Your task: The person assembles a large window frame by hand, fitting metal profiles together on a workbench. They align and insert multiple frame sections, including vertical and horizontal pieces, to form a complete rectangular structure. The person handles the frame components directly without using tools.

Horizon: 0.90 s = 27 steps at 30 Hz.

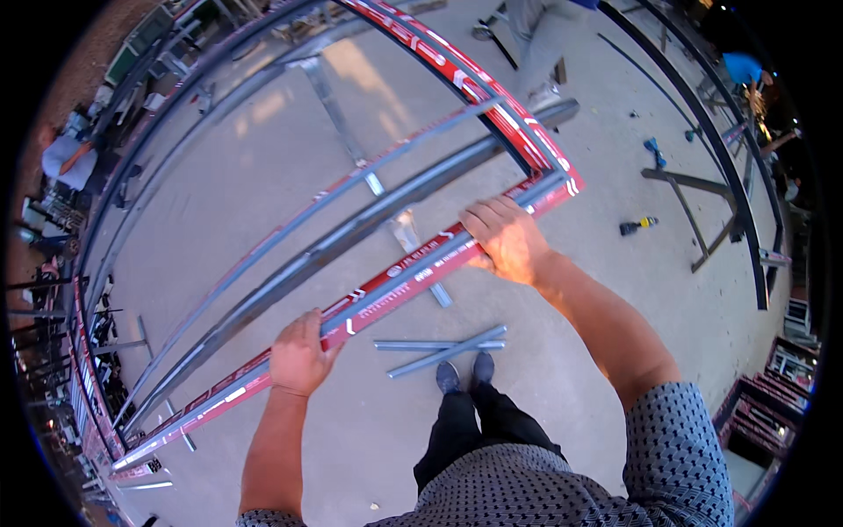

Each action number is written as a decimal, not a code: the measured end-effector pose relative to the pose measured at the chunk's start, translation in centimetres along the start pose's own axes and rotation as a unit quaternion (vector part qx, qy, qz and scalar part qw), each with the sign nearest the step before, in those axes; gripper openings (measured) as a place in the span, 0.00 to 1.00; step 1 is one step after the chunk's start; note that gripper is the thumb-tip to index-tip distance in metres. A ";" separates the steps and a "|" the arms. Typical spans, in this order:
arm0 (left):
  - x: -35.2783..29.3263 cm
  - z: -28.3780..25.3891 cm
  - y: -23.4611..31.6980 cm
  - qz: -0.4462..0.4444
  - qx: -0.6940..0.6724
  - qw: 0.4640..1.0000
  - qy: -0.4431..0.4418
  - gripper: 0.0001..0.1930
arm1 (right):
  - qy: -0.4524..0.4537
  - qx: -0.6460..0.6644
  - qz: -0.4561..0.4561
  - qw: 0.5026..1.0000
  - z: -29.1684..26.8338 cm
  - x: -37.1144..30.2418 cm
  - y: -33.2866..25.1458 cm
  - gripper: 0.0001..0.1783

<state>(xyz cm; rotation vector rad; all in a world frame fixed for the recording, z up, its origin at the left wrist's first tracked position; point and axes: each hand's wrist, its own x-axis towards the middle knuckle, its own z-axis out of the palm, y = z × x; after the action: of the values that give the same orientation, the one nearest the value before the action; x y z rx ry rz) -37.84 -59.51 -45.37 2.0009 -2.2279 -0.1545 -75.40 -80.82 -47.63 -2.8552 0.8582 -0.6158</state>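
My left hand (pixel 299 353) and my right hand (pixel 506 237) both grip the near rail of a large metal frame (pixel 399 279) wrapped in red and white protective film. The frame is lifted off the concrete floor and tilts away from me, its right corner (pixel 566 180) near my right hand. A grey middle bar (pixel 351 233) crosses the frame. My dark shoes (pixel 464 373) stand below the rail.
Two loose grey metal bars (pixel 443 347) lie crossed on the floor by my feet. More long frames (pixel 176 132) stretch to the left. A metal trestle (pixel 694 211), a yellow-black drill (pixel 637 226) and a blue tool (pixel 654 149) lie to the right. Other people stand at the top and left.
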 end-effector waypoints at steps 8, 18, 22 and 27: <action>-0.1 -0.6 0.4 -0.012 0.009 1.000 -0.022 0.33 | -0.029 -0.002 0.002 1.000 -1.1 0.6 -0.3 0.39; 0.0 -2.2 1.5 -0.055 0.008 0.992 -0.113 0.34 | -0.025 -0.001 -0.001 1.000 -0.8 0.4 -0.9 0.41; 4.0 -0.1 4.3 -0.047 0.010 0.995 -0.087 0.34 | -0.018 0.015 0.006 1.000 -1.3 0.2 0.4 0.42; 7.2 2.1 8.7 -0.056 -0.009 0.997 -0.043 0.34 | 0.003 0.049 -0.016 0.999 0.0 0.6 0.3 0.35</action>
<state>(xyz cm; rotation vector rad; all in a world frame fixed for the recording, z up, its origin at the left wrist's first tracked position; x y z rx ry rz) -47.52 -65.79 -45.71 2.1488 -2.1560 -0.2771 -75.10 -81.41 -47.46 -2.7860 0.7630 -0.6509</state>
